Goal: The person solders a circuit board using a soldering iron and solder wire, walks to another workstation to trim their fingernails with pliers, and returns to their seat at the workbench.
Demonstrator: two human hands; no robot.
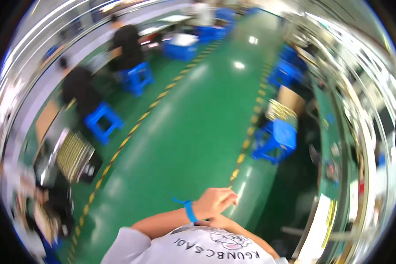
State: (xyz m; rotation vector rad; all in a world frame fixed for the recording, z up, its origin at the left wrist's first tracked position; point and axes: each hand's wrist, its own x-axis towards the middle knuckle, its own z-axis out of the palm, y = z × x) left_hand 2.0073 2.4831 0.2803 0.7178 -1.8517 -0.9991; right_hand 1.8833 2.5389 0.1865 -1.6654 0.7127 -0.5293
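My left hand is held in front of my chest, with a blue band around its wrist and a loose end sticking out. Its fingers are bent and pressed together; whether anything lies inside them is hidden. From the right, my right forearm crosses below it. Behind the left wrist, my right hand is mostly covered, so its fingers do not show. Both hands are above the green floor, close to my white printed shirt.
Yellow-black striped lines edge the aisle. Blue stools stand along the left, where people sit at benches. At right, a blue stool stands beside yellowish parts and a long workbench. A tray of strips sits left.
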